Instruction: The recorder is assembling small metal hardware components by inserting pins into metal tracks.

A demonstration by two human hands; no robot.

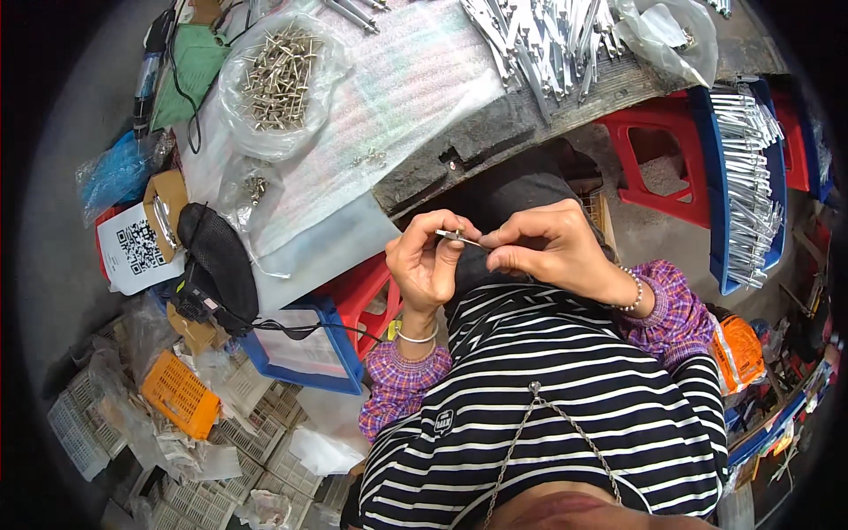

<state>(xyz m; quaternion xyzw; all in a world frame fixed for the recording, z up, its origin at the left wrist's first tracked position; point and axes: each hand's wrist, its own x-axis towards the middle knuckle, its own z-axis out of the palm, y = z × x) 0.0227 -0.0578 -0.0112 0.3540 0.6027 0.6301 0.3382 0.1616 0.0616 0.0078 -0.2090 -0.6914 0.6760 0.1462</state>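
Hovering past the table edge (503, 141), hands (426, 265) (558, 252) pinch a strip (472, 241).

The wooden worktop (499, 132) spans ten to two o'clock. On it lie a pale sheet (406, 79) bearing a large bag (331, 102) of small metal parts (278, 84) at eleven, and piled metal strips (552, 44) at one.

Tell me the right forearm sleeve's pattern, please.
The right sleeve is purple plaid, best seen in the head view.
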